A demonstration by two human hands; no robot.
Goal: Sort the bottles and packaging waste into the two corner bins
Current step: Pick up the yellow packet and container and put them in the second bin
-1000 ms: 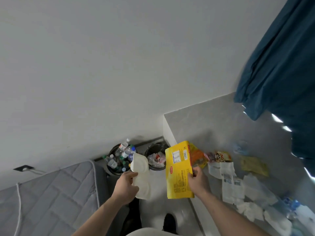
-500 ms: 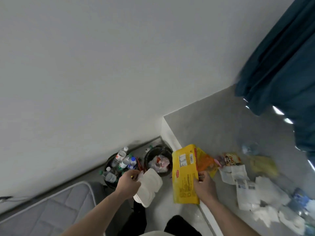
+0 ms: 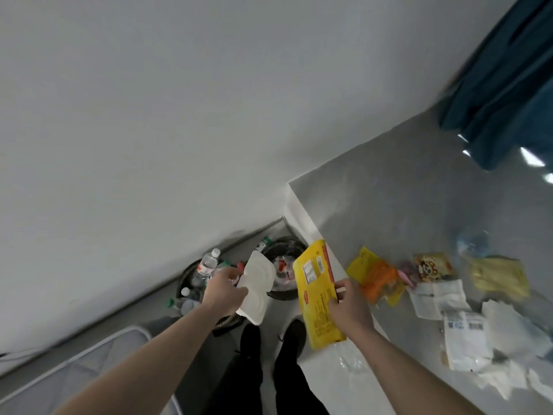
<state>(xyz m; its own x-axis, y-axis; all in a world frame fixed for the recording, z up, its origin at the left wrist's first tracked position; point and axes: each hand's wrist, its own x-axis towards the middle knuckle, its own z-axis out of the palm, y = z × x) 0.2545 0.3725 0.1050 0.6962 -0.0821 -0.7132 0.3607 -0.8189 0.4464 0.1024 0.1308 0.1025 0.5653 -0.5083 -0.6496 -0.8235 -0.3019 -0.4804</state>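
left bin [image 3: 187,275]: plastic bottles [image 3: 207,262] inside
right bin [image 3: 294,245]: crumpled wrappers inside
left hand [image 3: 223,290]: closed on white tray [image 3: 256,284], held over bins
right hand [image 3: 350,307]: closed on yellow packet [image 3: 315,292]

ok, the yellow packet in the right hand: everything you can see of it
The yellow packet is a flat, glossy pouch, plastic or foil by its look, with a red strip down one edge, a white barcode label near the top and dark print lower down. It stands roughly upright and slightly bent, pinched at its right edge by the right hand, at the counter's edge, near the bins.
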